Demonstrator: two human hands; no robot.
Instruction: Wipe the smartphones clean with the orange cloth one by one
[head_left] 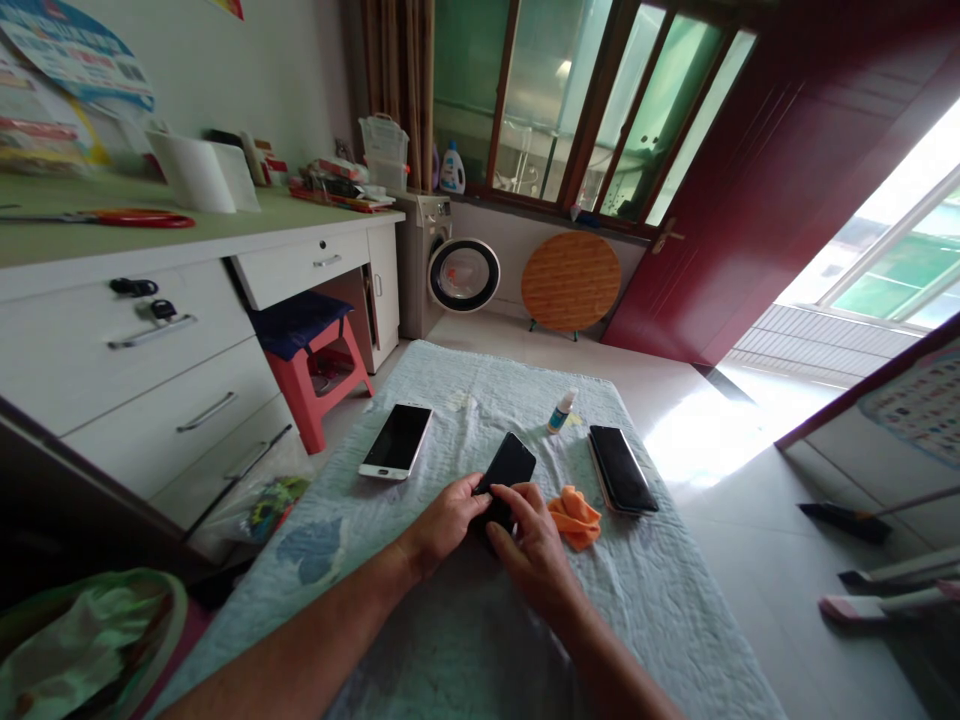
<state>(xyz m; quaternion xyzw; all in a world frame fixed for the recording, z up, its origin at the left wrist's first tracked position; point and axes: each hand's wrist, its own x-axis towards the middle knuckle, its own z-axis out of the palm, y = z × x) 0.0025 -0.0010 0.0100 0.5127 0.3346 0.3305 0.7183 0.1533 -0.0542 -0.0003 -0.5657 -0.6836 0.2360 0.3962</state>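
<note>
A black smartphone (511,460) is held up above the cloth-covered table, its top end pointing away from me. My left hand (444,520) grips it along the left edge. Closed on the lower right part is my right hand (534,540), its thumb and index finger near the phone's bottom, which the fingers partly hide. Right beside that hand lies a crumpled orange cloth (576,518). A white phone (397,441) with a dark screen rests to the left. Farther right lies another black phone (624,470), on top of something pale. A small spray bottle (561,411) stands beyond the orange cloth.
A pale blue quilted cover (480,375) drapes the table. On the left are a white desk (180,370) with drawers, a red stool (319,385) and a waste bin (176,610). Behind stand a washing machine with its door (465,275) open and a round folded table (571,282).
</note>
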